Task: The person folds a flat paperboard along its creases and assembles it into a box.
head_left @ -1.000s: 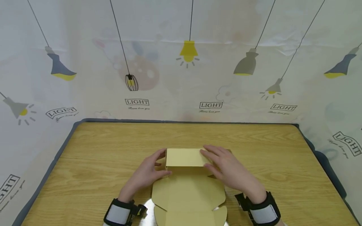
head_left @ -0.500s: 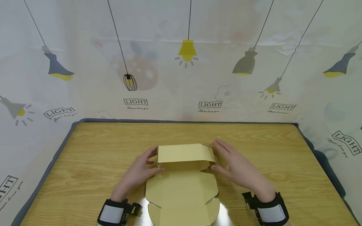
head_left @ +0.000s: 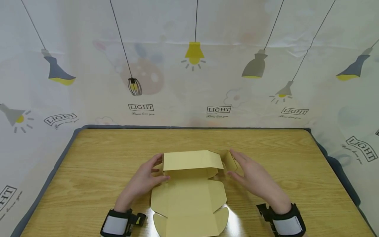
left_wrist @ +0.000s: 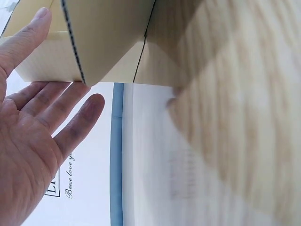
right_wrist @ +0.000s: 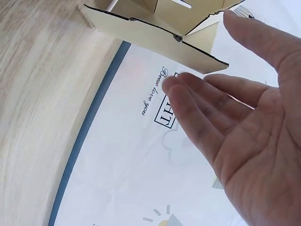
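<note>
A pale yellow cardboard box (head_left: 189, 197), partly folded, lies on the table with its flat panel and rounded flaps toward me. At its far end a folded-up section (head_left: 192, 160) stands raised. My left hand (head_left: 145, 177) holds the left end of that section, thumb at the near edge and fingers behind; in the left wrist view its little finger is apart from the cardboard. At the right end my right hand (head_left: 254, 172) has straight fingers beside an outward-standing side flap (head_left: 229, 159). The right wrist view shows that flap's outer face (right_wrist: 155, 40) near the fingertips; contact there is unclear.
The wooden table (head_left: 103, 154) has a dark blue edge trim (head_left: 177, 127) at the back. Behind and beside it hangs a white sheet (head_left: 177, 98) printed with lamps. Both wrists wear black straps (head_left: 118, 223).
My right hand has shifted right, away from the top of the raised section, and the right side flap now stands out into view. The box and left hand have shifted slightly left.
</note>
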Tool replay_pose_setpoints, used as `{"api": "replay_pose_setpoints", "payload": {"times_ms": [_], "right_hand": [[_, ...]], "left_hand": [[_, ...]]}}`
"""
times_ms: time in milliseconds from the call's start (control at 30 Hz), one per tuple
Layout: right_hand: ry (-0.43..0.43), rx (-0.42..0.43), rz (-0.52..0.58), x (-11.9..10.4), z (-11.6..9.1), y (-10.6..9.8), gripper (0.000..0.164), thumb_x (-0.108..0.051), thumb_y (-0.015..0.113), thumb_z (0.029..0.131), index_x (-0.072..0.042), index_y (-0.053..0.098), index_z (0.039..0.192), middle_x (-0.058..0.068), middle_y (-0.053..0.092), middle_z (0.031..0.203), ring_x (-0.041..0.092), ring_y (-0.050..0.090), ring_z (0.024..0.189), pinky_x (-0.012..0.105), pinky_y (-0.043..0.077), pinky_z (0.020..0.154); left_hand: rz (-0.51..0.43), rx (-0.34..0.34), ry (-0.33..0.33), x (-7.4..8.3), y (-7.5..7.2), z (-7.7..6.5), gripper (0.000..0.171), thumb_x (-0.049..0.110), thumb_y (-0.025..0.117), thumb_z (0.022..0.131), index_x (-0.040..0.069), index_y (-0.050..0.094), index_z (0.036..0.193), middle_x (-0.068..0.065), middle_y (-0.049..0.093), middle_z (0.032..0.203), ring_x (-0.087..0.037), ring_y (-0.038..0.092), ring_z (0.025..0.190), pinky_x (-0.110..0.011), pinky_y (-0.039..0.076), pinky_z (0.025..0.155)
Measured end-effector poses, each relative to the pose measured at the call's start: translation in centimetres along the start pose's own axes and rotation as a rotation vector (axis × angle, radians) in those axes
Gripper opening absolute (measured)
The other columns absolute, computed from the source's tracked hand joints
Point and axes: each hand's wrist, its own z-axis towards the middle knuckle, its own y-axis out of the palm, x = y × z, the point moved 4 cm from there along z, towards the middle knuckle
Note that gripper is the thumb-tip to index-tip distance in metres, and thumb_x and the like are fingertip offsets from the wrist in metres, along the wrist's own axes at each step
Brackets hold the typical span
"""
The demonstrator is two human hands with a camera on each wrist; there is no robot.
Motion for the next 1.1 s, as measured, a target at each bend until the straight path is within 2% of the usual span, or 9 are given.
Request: {"api": "replay_pose_setpoints", "payload": {"times_ms": [200,333,467,833,1000,1100], "right_hand": [[-0.045,0.067,-0.04,-0.7,-0.1,-0.2,0.074,-0.024,0.08,0.094,0.003,0.047,0.154,0.025,0.054,0.155,0.045,0.059,0.137,0.058,0.053,0.112],[-0.109,0.107,-0.06,-1.5,0.0,0.0,0.074,-0.025,0.083,0.091,0.001,0.051,0.152,0.022,0.055,0.155,0.042,0.059,0.138,0.055,0.054,0.112],[-0.134,0.103,-0.059,-2.2,0.1,0.6,0.069,-0.026,0.083,0.092,-0.002,0.055,0.151,0.02,0.059,0.152,0.041,0.062,0.135,0.054,0.056,0.11],[-0.138,0.085,-0.064,-2.9,0.5,2.0,0.063,-0.021,0.082,0.092,-0.001,0.058,0.147,0.018,0.069,0.138,0.033,0.076,0.11,0.044,0.065,0.092],[-0.137,0.125,-0.066,-2.9,0.7,2.5,0.056,-0.016,0.082,0.092,0.001,0.062,0.142,0.016,0.073,0.13,0.026,0.078,0.096,0.038,0.066,0.081],[-0.132,0.16,-0.045,-2.9,0.7,2.8,0.052,-0.011,0.082,0.091,0.002,0.065,0.138,0.016,0.075,0.124,0.025,0.078,0.093,0.036,0.066,0.077]], "left_hand": [[0.006,-0.001,0.004,0.1,0.0,0.0,0.085,0.018,0.08,0.094,0.0,0.032,0.162,-0.027,0.046,0.161,-0.047,0.05,0.146,-0.057,0.051,0.115],[0.011,0.0,0.003,0.0,0.0,0.0,0.085,0.017,0.08,0.094,0.001,0.032,0.163,-0.027,0.046,0.162,-0.046,0.05,0.146,-0.057,0.051,0.116],[0.014,0.0,-0.003,0.0,0.1,0.1,0.085,0.016,0.08,0.094,0.002,0.031,0.163,-0.026,0.046,0.162,-0.046,0.05,0.146,-0.056,0.051,0.116],[0.021,-0.006,0.032,0.5,1.0,0.3,0.082,0.017,0.08,0.094,0.001,0.035,0.161,-0.025,0.049,0.16,-0.044,0.05,0.147,-0.056,0.051,0.116],[0.011,-0.005,0.022,0.8,1.7,0.3,0.084,0.017,0.081,0.093,0.001,0.035,0.161,-0.024,0.048,0.161,-0.043,0.051,0.147,-0.056,0.051,0.116],[0.014,0.004,0.01,1.0,1.9,0.3,0.084,0.016,0.081,0.092,0.003,0.035,0.161,-0.023,0.048,0.161,-0.041,0.052,0.146,-0.055,0.051,0.116]]}}
